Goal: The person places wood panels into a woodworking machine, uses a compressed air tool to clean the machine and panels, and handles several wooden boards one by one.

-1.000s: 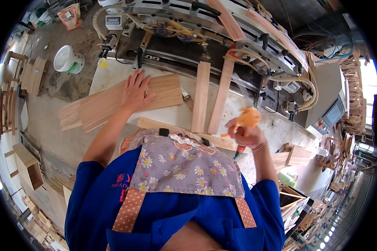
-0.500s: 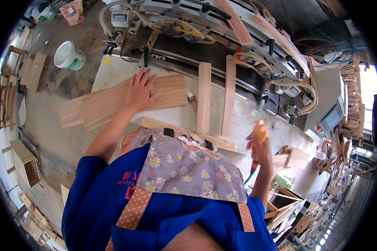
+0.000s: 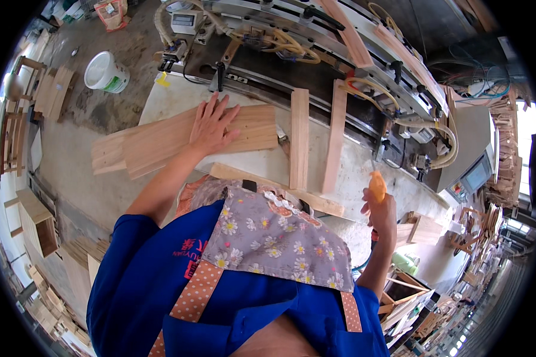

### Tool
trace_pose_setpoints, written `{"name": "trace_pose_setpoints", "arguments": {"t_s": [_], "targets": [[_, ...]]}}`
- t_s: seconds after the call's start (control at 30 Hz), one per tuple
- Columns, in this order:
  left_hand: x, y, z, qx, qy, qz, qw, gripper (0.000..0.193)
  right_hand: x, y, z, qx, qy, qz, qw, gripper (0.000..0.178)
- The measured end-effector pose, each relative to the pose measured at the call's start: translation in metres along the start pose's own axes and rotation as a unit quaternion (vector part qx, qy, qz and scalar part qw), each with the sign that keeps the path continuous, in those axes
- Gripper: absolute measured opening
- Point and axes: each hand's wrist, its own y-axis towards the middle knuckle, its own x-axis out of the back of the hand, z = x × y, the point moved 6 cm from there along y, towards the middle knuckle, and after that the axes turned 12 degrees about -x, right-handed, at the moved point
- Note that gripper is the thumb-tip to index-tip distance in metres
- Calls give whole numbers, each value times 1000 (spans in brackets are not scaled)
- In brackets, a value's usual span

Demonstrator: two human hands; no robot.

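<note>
My left hand (image 3: 213,126) lies flat with its fingers spread on a wide wooden board (image 3: 256,128). That board partly overlaps another board (image 3: 109,153) at its left end; both rest on the pale worktable (image 3: 173,98). Off to the right, my right hand (image 3: 380,209) is wrapped round an orange air blow gun (image 3: 377,185), held over the table's edge. Its thin nozzle points away from me, and a hose shows below my wrist. Between my hands, two narrow wooden strips, a left one (image 3: 299,140) and a right one (image 3: 335,143), reach toward the machine.
A long machine (image 3: 262,77) with clamps and tubes runs along the table's far side. Nearer me lies a wooden strip (image 3: 315,201) along the front edge. A control box with a screen (image 3: 476,176) stands right, a white bucket (image 3: 106,72) left on the floor.
The view has shifted slightly, so the scene sits a little farther right. My left hand stays on the board; my right hand still holds the air blow gun, now less blurred.
</note>
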Motion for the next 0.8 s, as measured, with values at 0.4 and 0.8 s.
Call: {"name": "trace_pose_setpoints", "arguments": {"t_s": [0.4,0.8], "targets": [[-3,-1,4,-34,-37,-45,998,55,-33,-22,16,45,-125,192,972,22],[-12,-7,8,-60,-26,-42,997,49,-88,-45,99,129,-184,243,943,28]]}}
